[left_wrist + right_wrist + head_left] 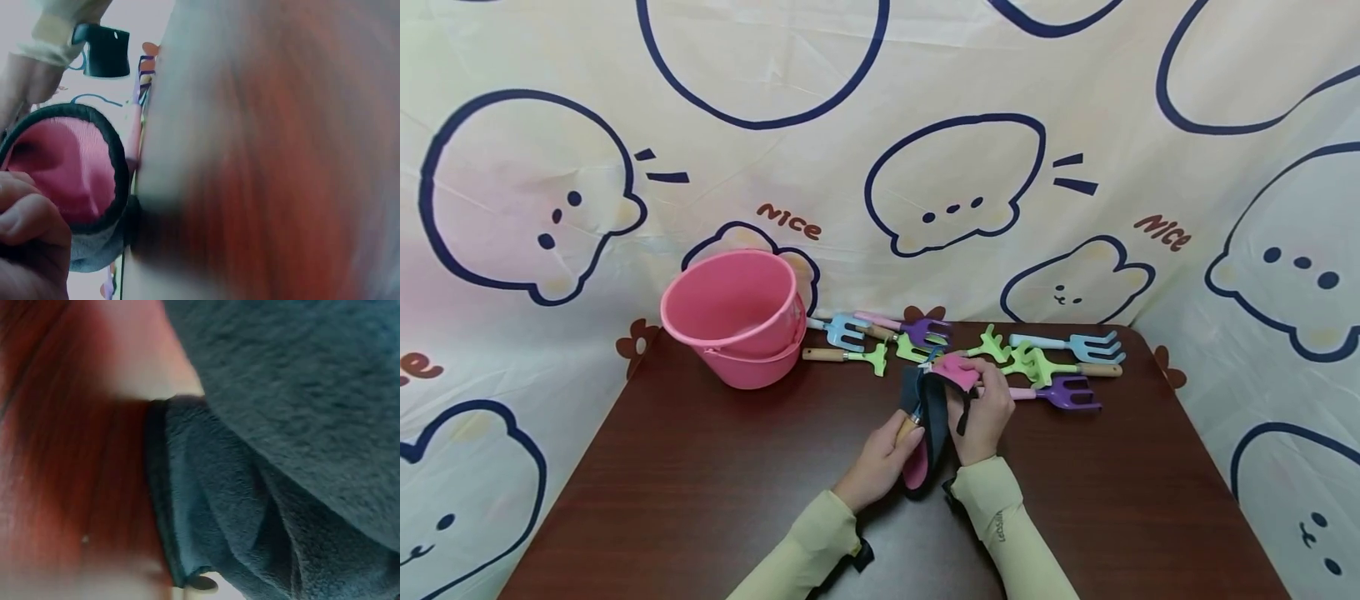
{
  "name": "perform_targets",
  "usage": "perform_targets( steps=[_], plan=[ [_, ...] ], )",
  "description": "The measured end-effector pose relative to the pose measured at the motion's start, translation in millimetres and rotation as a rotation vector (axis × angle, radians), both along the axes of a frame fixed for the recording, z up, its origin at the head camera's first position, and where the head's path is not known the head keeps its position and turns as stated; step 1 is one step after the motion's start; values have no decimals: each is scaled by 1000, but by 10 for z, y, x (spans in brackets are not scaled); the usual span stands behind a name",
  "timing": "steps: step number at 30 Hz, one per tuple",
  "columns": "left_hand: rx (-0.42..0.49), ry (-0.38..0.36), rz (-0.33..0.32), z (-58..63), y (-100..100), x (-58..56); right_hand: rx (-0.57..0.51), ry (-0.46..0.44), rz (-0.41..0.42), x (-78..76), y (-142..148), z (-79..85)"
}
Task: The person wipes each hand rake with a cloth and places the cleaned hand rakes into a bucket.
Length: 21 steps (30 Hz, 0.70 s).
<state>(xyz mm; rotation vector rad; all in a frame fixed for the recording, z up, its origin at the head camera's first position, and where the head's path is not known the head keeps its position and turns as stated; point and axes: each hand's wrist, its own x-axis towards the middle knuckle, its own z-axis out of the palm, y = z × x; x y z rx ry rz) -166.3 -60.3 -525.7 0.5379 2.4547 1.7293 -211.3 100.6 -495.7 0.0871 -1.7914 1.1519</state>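
Note:
Above the table's middle is a dark grey, fuzzy cloth item with a pink inside and black edging (935, 425), like a pouch; its exact kind is unclear. My left hand (880, 457) grips the wooden handle (907, 428) of a small tool with a blue metal part, held against the cloth; the tool's head is hidden. My right hand (988, 412) holds the pink upper part of the cloth. The left wrist view shows the round opening with its pink lining (78, 165) beside the left fingers. Grey cloth (219, 487) fills much of the right wrist view.
Nested pink buckets (752, 373) stand at the table's back left. Along the back edge lie small garden tools, among them a blue fork (1093, 347), a purple fork (1067, 393), a green rake (988, 343) and a wooden-handled green tool (850, 356). A printed curtain hangs behind.

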Motion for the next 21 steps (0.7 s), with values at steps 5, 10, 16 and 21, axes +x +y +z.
perform_targets(
  steps=[5, 10, 16, 21],
  plan=[
    [-18, 19, 4, 0, 35, 25, -14, 52, -72, -2, -14, -43],
    [-10, 18, -3, 1, 44, 37, -54, 109, -144, 9, -32, -48],
    [166, -152, -65, -34, 33, 15, -218, 56, -183, -31, 19, 28],
    [351, -318, -65, -22, -18, -14, -261, 105, -58, -41, 75, 118]
  ],
)
